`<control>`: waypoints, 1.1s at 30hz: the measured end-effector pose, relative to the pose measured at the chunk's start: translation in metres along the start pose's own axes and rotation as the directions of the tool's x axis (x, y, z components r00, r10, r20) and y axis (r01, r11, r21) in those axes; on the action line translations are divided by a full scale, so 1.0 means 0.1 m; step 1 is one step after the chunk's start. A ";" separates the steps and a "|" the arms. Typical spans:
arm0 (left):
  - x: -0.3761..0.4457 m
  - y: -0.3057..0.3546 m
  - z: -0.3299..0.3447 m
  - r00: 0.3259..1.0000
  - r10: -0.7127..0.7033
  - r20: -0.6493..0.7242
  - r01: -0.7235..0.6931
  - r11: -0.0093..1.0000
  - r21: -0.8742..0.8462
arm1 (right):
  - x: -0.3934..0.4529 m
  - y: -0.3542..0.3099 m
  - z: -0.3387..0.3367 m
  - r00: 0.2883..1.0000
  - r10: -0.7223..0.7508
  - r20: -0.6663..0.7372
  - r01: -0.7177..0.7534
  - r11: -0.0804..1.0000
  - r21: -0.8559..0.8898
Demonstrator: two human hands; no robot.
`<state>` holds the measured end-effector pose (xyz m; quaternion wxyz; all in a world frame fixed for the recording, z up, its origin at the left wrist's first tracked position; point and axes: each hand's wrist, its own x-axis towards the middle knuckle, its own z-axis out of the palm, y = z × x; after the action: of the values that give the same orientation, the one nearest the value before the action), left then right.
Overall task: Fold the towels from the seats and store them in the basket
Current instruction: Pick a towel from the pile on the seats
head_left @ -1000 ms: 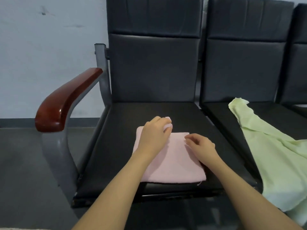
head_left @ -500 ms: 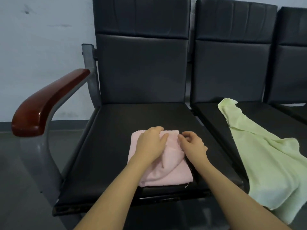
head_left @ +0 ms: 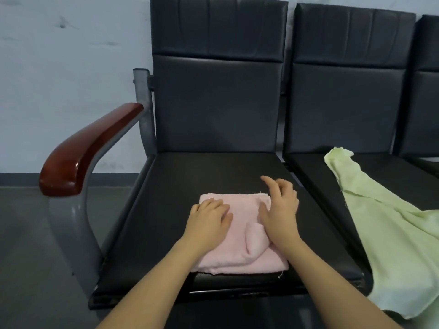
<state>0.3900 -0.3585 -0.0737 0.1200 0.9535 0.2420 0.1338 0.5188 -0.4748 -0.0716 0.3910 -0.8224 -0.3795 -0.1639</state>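
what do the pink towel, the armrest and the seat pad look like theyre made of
Pink towel: looks like soft terry or fleece, with a matte, fuzzy surface and a loose thread at a corner.
Armrest: seems to be lacquered reddish-brown wood, possibly wood-look plastic; glossy highlights run along it.
Seat pad: probably black faux leather or vinyl, smooth with a dull sheen and seams.

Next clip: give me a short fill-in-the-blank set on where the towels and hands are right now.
1. The towel under the left hand is ___ in colour.
2. The green towel lies unfolded on the seat to the ___ of the one holding the pink towel.
3. The wooden armrest is on the ___ side of the seat.
4. The right hand rests on the towel's ___ part.

Missing words: pink; right; left; right
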 end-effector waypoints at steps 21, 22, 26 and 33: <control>0.11 -0.15 -0.12 0.991 0.037 0.127 -0.036 0.999 -0.013 | 0.21 0.10 -0.05 0.838 0.085 0.539 -0.191 0.971 0.144; 0.06 -0.14 -0.13 0.990 0.068 0.125 -0.069 0.998 0.007 | 0.18 0.09 -0.08 0.846 0.051 0.531 -0.181 0.964 0.196; -0.23 -0.10 -0.17 0.980 0.165 0.115 -0.176 0.980 0.098 | 0.02 0.03 -0.15 0.870 -0.073 0.488 -0.088 0.950 0.299; -0.55 -0.17 -0.22 0.955 0.282 0.096 -0.290 0.953 0.086 | -0.28 -0.02 -0.46 0.804 -0.174 0.568 0.170 0.984 0.061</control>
<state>0.3295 -0.3673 -0.0689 0.0621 0.9879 0.1026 0.0981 0.5000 -0.5226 -0.0570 0.2458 -0.7943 -0.5526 0.0565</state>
